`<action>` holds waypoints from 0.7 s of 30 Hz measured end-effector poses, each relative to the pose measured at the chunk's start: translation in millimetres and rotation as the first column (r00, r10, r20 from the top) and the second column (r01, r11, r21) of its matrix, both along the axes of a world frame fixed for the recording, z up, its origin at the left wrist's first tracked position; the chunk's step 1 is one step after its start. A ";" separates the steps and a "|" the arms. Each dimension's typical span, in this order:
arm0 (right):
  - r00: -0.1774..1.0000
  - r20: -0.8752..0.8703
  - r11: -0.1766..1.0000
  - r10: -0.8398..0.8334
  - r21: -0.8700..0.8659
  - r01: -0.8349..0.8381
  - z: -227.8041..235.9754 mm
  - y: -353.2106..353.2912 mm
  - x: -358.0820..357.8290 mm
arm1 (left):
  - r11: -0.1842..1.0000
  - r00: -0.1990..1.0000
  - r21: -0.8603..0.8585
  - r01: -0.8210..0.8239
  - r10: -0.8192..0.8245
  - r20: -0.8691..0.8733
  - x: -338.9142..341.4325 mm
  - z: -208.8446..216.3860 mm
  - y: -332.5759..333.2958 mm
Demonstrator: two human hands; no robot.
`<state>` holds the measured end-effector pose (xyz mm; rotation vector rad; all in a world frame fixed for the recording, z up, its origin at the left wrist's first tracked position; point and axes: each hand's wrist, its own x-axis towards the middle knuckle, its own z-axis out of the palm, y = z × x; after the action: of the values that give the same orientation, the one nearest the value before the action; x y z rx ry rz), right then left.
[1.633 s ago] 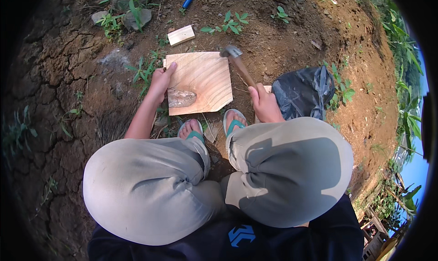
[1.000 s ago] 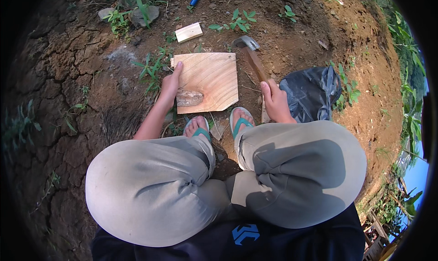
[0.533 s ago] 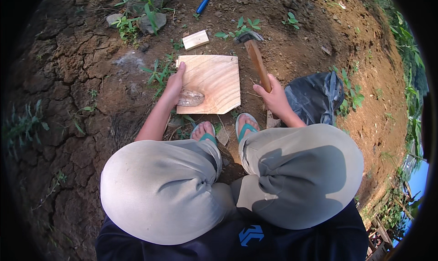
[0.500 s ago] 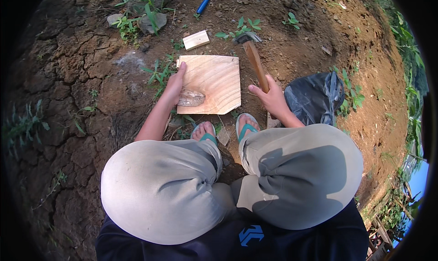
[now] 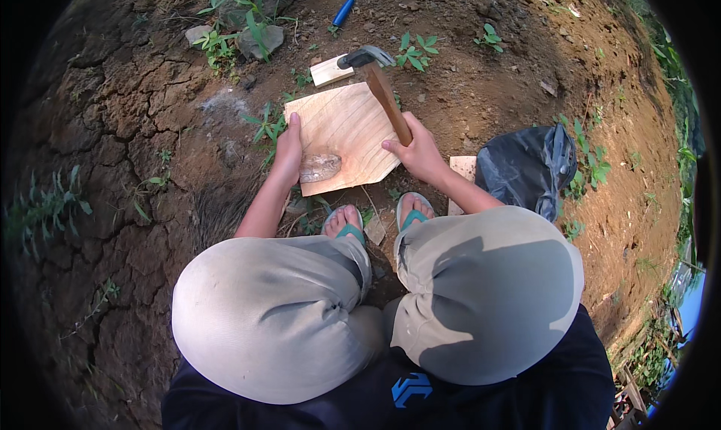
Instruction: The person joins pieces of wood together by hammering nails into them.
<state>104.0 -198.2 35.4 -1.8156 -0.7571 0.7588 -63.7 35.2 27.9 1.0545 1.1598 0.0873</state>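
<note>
A flat, pale wooden board (image 5: 338,129) with a dark knot near its lower left is in front of my feet. My left hand (image 5: 288,153) grips its left edge, thumb on top and the other fingers hidden beneath. In my right hand (image 5: 417,150) is a claw hammer (image 5: 388,103), closed round the wooden handle. The hammer's dark head points up and away, over the board's far right corner. My right thumb lies at the board's right edge; whether it touches the wood I cannot tell.
Beyond the board lies a small wood block (image 5: 328,72), partly behind the hammer head. Farther off is a blue-handled tool (image 5: 344,12). A black plastic bag (image 5: 522,167) and another wood piece (image 5: 462,172) lie at the right. Stones (image 5: 261,39) and weeds (image 5: 218,48) dot the soil at the far left.
My right hand has brought the hammer leftward, so its head now overlaps the board's far right corner. The board has turned slightly, with my left hand still on it.
</note>
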 end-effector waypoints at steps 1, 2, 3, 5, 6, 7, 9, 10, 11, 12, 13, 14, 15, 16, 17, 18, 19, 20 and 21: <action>0.998 -0.066 1.000 -0.003 0.019 0.004 3.1 5.7 3.9 | 0.999 1.000 -0.047 -0.005 0.005 0.009 0.8 1.3 2.9; 0.997 -0.073 1.000 -0.005 0.011 0.006 3.4 8.9 6.3 | 0.995 1.000 -0.095 -0.008 0.010 0.018 1.0 2.6 4.4; 0.997 -0.079 1.000 -0.008 0.002 0.009 3.3 10.7 8.7 | 1.000 0.999 -0.019 0.014 -0.013 0.042 -0.9 1.3 2.9; 0.995 -0.103 0.999 0.001 -0.041 -0.005 7.4 14.8 11.8 | 0.990 0.995 0.133 0.048 -0.059 0.080 -6.0 -2.0 -2.4; 0.994 -0.111 0.999 -0.004 -0.051 -0.002 4.0 15.8 11.0 | 0.989 0.998 0.145 0.030 -0.037 0.046 -9.4 -2.7 -3.8; 0.993 -0.115 0.998 -0.015 -0.065 0.007 -1.4 13.4 11.2 | 0.988 1.000 0.152 0.018 -0.020 0.017 -8.8 -0.7 -8.5; 0.986 -0.158 0.998 -0.054 -0.038 0.048 -10.8 9.5 12.3 | 0.988 1.000 0.155 0.012 -0.012 -0.002 -11.8 -4.4 -14.0; 0.977 -0.201 0.997 -0.076 0.003 0.078 -12.1 10.5 10.5 | 0.987 0.998 0.162 0.017 -0.026 0.052 -14.6 -6.2 -18.7; 0.965 -0.245 0.993 -0.097 0.043 0.111 -12.7 10.8 9.8 | 0.985 0.994 0.169 0.023 -0.041 0.105 -16.4 -8.4 -24.8; 0.967 -0.233 0.992 -0.106 0.038 0.118 -12.4 10.0 11.8 | 0.984 0.986 0.176 0.027 -0.056 0.158 -16.6 -11.0 -30.2; 0.969 -0.221 0.992 -0.113 0.034 0.124 -6.1 11.2 14.3 | 0.982 0.991 0.186 -0.005 -0.021 0.135 -13.5 -8.1 -35.5; 0.971 -0.208 0.991 -0.120 0.030 0.129 -3.0 12.1 16.1 | 0.983 0.992 0.184 -0.001 -0.022 0.122 -11.9 -6.6 -37.2; 0.990 -0.085 0.992 -0.115 0.045 0.119 -12.1 7.5 17.8 | 0.983 0.994 0.182 0.003 -0.023 0.109 -10.1 -5.9 -37.7; 0.990 -0.088 0.994 -0.107 -0.043 0.104 -2.1 4.1 21.0 | 0.983 0.995 0.181 0.002 -0.020 0.097 -9.5 -4.6 -36.5; 0.991 -0.088 0.988 -0.097 -0.132 0.085 18.7 -0.3 26.0 | 0.983 0.996 0.183 0.009 -0.026 0.087 -8.6 -2.6 -35.0; 0.992 -0.088 0.973 -0.087 -0.221 0.066 35.3 -6.4 29.3 | 0.983 0.997 0.185 0.016 -0.031 0.077 -8.5 -0.3 -32.8; 0.992 -0.080 0.971 -0.096 -0.225 0.076 45.2 -18.4 32.5 | 0.982 0.997 0.186 0.029 -0.043 0.072 -6.0 1.3 -32.1; 0.995 -0.079 0.970 -0.063 -0.238 0.043 57.5 -27.5 35.8 | 0.984 0.997 0.176 0.026 -0.039 0.070 -6.2 1.9 -30.6; 0.996 -0.078 0.968 -0.031 -0.252 0.010 70.8 -35.9 39.4 | 0.986 0.997 0.167 0.023 -0.035 0.069 -6.7 1.8 -29.2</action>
<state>143.4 -234.2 106.2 -2.0017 -0.6090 0.9444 -70.4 6.0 29.7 1.2052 1.0861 0.2001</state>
